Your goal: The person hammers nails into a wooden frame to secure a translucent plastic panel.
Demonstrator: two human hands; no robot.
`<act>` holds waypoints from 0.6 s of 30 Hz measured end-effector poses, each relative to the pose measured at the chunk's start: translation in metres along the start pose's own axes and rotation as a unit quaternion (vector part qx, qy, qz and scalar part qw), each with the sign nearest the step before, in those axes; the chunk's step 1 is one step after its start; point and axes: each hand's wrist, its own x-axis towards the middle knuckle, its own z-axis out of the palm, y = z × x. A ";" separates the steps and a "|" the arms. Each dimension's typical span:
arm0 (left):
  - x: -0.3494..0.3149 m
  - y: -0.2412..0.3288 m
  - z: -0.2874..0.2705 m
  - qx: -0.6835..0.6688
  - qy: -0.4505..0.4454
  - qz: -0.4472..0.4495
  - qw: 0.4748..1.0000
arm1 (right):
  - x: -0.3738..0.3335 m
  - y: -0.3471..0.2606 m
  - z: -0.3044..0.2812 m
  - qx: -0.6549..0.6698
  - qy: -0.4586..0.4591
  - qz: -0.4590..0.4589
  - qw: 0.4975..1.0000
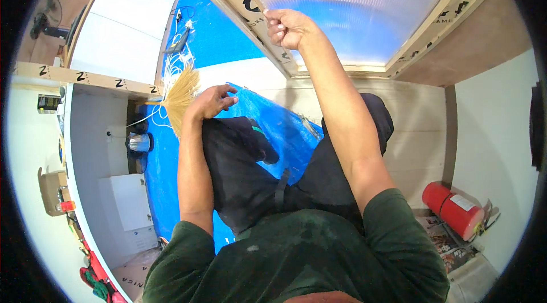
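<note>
My right hand point(289, 28) is raised to the wooden frame point(250, 9) around a ribbed translucent panel point(347, 15). Its thumb and forefinger are pinched together at the frame's inner edge, the other fingers curled in. Whatever the pinch holds, if anything, is too small to make out. Over my bent left knee hangs my left hand point(213, 102), its fingers loosely bent and apart with nothing in them. Just left of it is a straw broom point(181, 95), its bristles fanned out.
Blue sheeting point(162, 189) covers the floor under me. A power tool point(179, 43) and white cords lie beyond the broom. At the right, a red fire extinguisher point(453, 209) lies on its side by the wall. A white-walled cabinet point(94, 143) with cluttered edge stands left.
</note>
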 end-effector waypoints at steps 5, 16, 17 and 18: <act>-0.003 0.002 0.001 0.001 0.004 -0.030 1.000 | -0.013 0.034 0.008 -0.053 0.184 -0.095 0.977; -0.003 -0.013 0.005 -0.031 0.026 0.009 0.999 | -0.039 0.034 0.032 -0.156 0.178 -0.193 0.952; -0.002 -0.010 0.005 -0.028 0.023 0.008 0.999 | -0.037 0.030 0.026 -0.151 0.176 -0.187 0.954; -0.004 -0.011 0.004 -0.026 0.022 0.010 0.999 | -0.041 0.025 0.029 -0.146 0.171 -0.178 0.958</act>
